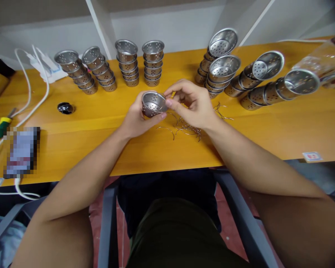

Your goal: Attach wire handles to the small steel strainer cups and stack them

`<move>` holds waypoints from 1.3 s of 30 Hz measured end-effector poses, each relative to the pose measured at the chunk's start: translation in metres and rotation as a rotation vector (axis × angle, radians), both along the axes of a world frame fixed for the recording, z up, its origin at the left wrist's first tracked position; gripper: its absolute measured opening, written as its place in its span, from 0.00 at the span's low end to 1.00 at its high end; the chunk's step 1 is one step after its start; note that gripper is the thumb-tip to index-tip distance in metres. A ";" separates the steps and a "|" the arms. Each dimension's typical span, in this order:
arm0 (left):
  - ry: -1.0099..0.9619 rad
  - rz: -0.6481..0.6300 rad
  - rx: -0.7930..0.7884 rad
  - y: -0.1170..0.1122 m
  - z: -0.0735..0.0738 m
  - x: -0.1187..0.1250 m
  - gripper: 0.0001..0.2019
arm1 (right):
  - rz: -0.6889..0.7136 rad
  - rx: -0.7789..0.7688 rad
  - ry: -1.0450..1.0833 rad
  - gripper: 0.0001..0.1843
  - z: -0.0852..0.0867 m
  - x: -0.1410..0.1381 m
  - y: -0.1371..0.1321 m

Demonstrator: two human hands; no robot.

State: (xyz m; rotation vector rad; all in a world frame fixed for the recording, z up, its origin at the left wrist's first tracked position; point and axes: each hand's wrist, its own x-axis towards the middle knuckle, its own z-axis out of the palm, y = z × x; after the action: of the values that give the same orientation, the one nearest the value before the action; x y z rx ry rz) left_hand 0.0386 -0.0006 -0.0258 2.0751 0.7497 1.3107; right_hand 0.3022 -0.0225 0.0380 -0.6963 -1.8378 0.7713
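My left hand (135, 119) is wrapped round a small perforated metal strainer cup (153, 103), held just above the yellow table (100, 123). My right hand (191, 104) is closed in a pinch at the cup's right rim; what its fingertips hold is too small to make out. A loose pile of thin wire pieces (187, 128) lies on the table under and beside my right hand.
Stacks of the same metal cups stand at the back left (85, 70), back middle (139, 63) and lean at the back right (240, 70). White cables (28, 96), a black knob (65, 108), a screwdriver (0, 126) and a blurred packet (22, 150) lie at left.
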 end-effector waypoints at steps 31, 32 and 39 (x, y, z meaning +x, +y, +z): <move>0.007 0.292 -0.016 0.041 -0.035 -0.038 0.44 | -0.559 -0.082 -0.633 0.15 -0.040 0.038 0.060; 0.017 0.306 -0.001 0.042 -0.034 -0.042 0.43 | -0.584 -0.133 -0.684 0.15 -0.039 0.036 0.060; 0.029 0.391 0.103 0.061 -0.027 -0.071 0.46 | -0.691 -0.212 -0.894 0.25 -0.011 0.019 0.039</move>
State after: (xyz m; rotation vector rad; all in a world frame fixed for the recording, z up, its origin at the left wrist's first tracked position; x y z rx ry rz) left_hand -0.0321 0.0607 -0.0531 2.1005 1.1674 1.5545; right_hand 0.3215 0.0164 0.0268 -1.9119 -2.0432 0.1716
